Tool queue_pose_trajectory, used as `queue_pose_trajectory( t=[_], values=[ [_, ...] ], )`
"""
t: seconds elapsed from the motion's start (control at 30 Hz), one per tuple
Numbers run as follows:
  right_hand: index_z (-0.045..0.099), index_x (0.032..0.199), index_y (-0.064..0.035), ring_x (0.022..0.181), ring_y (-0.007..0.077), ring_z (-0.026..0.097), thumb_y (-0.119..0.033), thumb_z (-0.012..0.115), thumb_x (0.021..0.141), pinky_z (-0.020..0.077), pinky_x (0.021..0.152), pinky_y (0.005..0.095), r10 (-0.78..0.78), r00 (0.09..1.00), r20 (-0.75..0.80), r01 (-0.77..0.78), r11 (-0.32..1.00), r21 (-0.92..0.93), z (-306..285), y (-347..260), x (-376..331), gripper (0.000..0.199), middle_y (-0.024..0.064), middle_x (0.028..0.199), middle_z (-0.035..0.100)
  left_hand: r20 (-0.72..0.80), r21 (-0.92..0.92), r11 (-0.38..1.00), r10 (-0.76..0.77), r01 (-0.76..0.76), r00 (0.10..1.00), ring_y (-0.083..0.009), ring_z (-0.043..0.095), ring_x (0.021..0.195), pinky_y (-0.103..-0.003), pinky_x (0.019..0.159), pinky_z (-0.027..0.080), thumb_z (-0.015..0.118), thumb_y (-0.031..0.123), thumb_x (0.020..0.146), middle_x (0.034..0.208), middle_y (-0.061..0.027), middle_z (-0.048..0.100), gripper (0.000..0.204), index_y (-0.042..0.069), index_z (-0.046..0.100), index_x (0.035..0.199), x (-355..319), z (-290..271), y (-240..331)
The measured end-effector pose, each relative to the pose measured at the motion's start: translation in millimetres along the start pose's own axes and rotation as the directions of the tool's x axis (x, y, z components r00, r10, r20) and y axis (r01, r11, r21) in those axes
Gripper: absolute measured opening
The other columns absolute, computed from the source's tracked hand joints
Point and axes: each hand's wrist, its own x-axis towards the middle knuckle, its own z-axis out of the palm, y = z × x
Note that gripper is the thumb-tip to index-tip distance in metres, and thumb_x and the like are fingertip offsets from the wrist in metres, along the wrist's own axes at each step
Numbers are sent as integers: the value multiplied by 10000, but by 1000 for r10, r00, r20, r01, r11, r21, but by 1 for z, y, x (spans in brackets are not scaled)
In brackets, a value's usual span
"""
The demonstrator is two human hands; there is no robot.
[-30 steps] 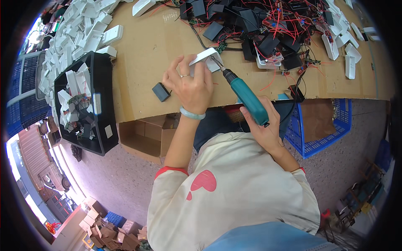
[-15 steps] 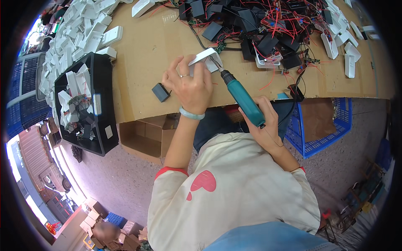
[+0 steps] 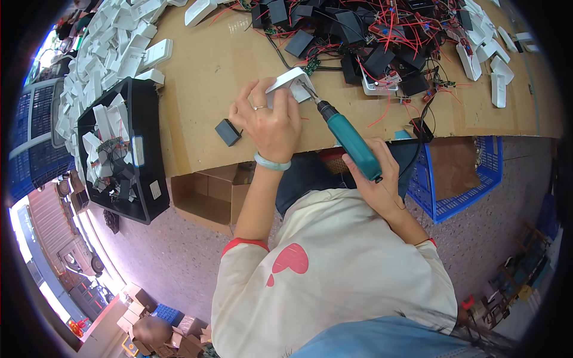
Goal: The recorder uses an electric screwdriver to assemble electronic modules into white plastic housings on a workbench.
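Observation:
My left hand (image 3: pixel 270 119) grips a white plastic housing (image 3: pixel 290 77) against the cardboard-topped table, its fingers curled over the near-left side. In my right hand (image 3: pixel 382 170) is a green electric screwdriver (image 3: pixel 352 142), held by its rear end and pointing up and left. Its bit reaches into the open side of the housing; the exact contact at the tip is too small to make out. Just left of my left hand lies a small black box-shaped part (image 3: pixel 228 132). A green circuit board (image 3: pixel 311 65) sits right behind the housing.
A pile of black boxes with red wires (image 3: pixel 382 42) covers the table's far right. White housings (image 3: pixel 125 45) heap up at far left, beside a black crate (image 3: pixel 152 173) of parts. Below the edge stand a cardboard box (image 3: pixel 206 200) and a blue basket (image 3: pixel 441 212).
Almost nothing differs. Both hands keep their hold on the housing and screwdriver, and the whole view has shifted very slightly.

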Motion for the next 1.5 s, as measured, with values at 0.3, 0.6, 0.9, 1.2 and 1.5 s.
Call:
queue_pose_trajectory(
  t=[0.3,0.6,0.9,1.2,1.5],
  values=[
    [668,1168,37,931,207,643,-24,808,889,515,838,307,-29,999,-43,34,994,103,-17,-6,-14,317,129,1077,673,47,58,998,-41,39,998,-330,564,1216,-517,1034,345,792,157,824,1198,-39,673,77,134,745,880,0,-6,3],
    [671,1128,18,930,245,680,26,833,827,542,826,312,55,998,-30,-51,991,126,-33,-8,-24,342,146,1071,685,198,-51,985,173,-166,965,-366,480,1350,-467,1089,377,851,172,795,1420,-46,624,170,184,800,957,-13,-45,-5],
    [672,1114,13,918,249,680,17,834,831,543,820,310,83,996,-36,-77,985,153,-34,-3,-26,326,137,1065,681,317,-134,972,225,-191,921,-401,390,1401,-507,1114,361,817,122,816,1466,-106,566,134,90,716,899,-7,-40,-11],
    [666,1122,11,918,255,675,-22,833,857,539,833,319,80,996,-37,-74,989,132,-25,0,-17,315,135,1053,687,212,-11,999,39,-38,976,-409,440,1375,-538,1111,342,750,93,847,1370,-135,613,113,55,651,887,6,-16,1],
    [662,1166,8,929,273,685,-31,816,875,543,840,332,33,999,-15,-31,993,115,-9,3,-3,332,148,1062,691,150,121,990,55,-73,987,-349,542,1284,-521,1080,346,728,121,876,1267,-70,654,111,63,674,953,0,-3,1]
  ],
)
